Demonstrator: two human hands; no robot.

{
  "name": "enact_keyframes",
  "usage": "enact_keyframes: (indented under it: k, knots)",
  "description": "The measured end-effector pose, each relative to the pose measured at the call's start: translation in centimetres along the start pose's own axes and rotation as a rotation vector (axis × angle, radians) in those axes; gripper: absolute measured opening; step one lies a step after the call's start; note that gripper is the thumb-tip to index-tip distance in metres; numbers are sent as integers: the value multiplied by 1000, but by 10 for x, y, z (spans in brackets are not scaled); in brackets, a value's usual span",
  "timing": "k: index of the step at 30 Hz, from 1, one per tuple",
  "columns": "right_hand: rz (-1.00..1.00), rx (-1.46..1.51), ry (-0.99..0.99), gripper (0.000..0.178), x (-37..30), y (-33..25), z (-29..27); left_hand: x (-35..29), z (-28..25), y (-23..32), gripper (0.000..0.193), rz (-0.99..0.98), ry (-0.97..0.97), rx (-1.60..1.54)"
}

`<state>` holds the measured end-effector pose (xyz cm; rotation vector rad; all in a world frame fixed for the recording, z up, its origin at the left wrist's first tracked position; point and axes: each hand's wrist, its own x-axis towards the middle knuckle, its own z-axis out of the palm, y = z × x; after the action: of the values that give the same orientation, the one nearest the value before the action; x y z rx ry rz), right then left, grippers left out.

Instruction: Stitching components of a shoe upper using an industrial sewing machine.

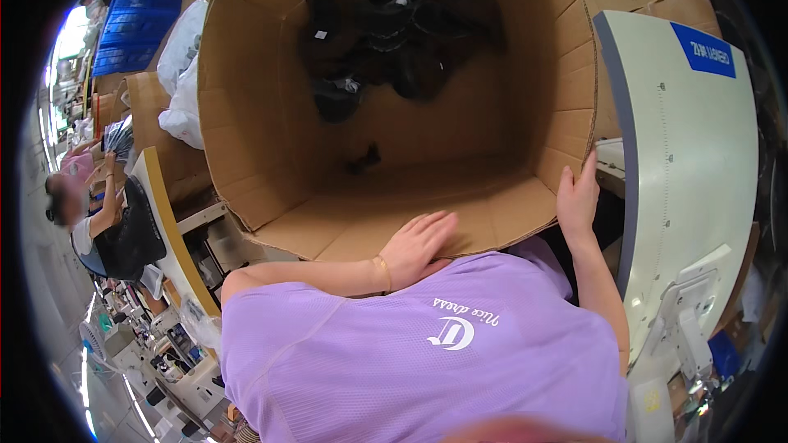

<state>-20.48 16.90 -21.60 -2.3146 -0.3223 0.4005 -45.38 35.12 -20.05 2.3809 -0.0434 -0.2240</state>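
A large cardboard box [353, 221] stands open in front of me, its near side against my body. Several black items [410, 45] with small white tags lie bunched at its far end; their kind is too dark to make out. A small black scrap [364, 159] rests apart from them, nearer to me. My left hand [419, 248] lies over the box's near edge, fingers stretched out and pointing right. At the box's near right corner, my right hand [578, 198] rests against the edge with its thumb and fingers apart.
Close on the right is a pale machine [689, 172] with a blue label. White plastic bags [182, 82] and a blue crate [141, 16] are left of the box. A yellow-edged table [168, 221] runs along the left, and another person [107, 213] sits beyond it.
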Motion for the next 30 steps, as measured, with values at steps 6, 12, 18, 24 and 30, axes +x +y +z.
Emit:
enact_keyframes:
  k: [6, 12, 18, 24, 30]
  knots:
    - [-304, -161, -1, 43, 35, -15, 20, 27, -27, 3, 28, 64, -96, 125]
    - [-424, 59, 159, 48, 131, -73, 20, 90, -68, -61, 12, -220, 155, 275]
    - [-911, 113, 7, 32, 42, -81, -14, 218, -150, -132, 27, -318, 265, 494]
    - [-868, -74, -55, 13, -15, -68, -44, 423, -219, -123, 42, -567, 508, 393]
    - [-637, -50, 50, 15, -66, -25, -88, 349, -333, -176, 36, -868, 219, 653]
